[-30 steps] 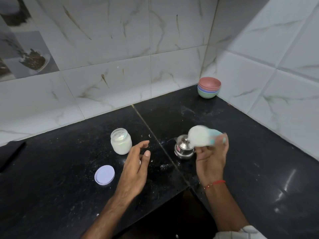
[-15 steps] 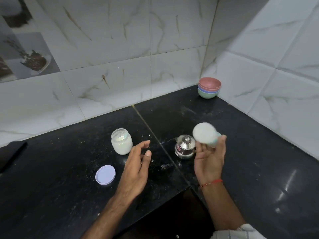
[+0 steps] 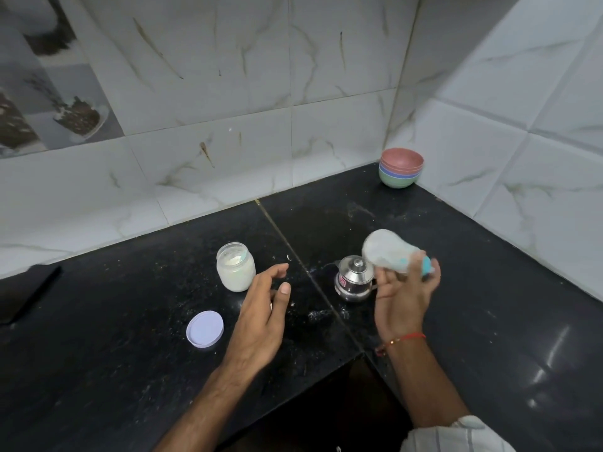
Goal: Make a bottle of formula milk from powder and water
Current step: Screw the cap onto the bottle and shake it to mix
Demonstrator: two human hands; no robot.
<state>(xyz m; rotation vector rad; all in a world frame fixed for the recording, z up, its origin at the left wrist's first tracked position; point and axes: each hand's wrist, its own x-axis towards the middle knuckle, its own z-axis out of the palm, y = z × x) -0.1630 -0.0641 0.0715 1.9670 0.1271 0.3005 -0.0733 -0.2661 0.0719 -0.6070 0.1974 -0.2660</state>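
My right hand (image 3: 403,300) grips a milky baby bottle (image 3: 386,251) with a teal cap, tilted on its side and blurred, just above a small steel pot (image 3: 354,282) with a lid. My left hand (image 3: 262,316) hovers over the black counter with fingers apart and nothing in it. An open glass jar of white powder (image 3: 235,270) stands left of it. The jar's pale lilac lid (image 3: 205,328) lies flat on the counter nearer to me.
Stacked coloured bowls (image 3: 400,168) sit in the far corner against the tiled walls. A dark flat object (image 3: 24,293) lies at the left edge. Spilled powder specks dot the black counter (image 3: 326,316). The counter's front edge has a notch below my hands.
The bottle in my right hand has swung between tilts, base pointing left, then toward me, then left and up. My left hand has stayed almost still.
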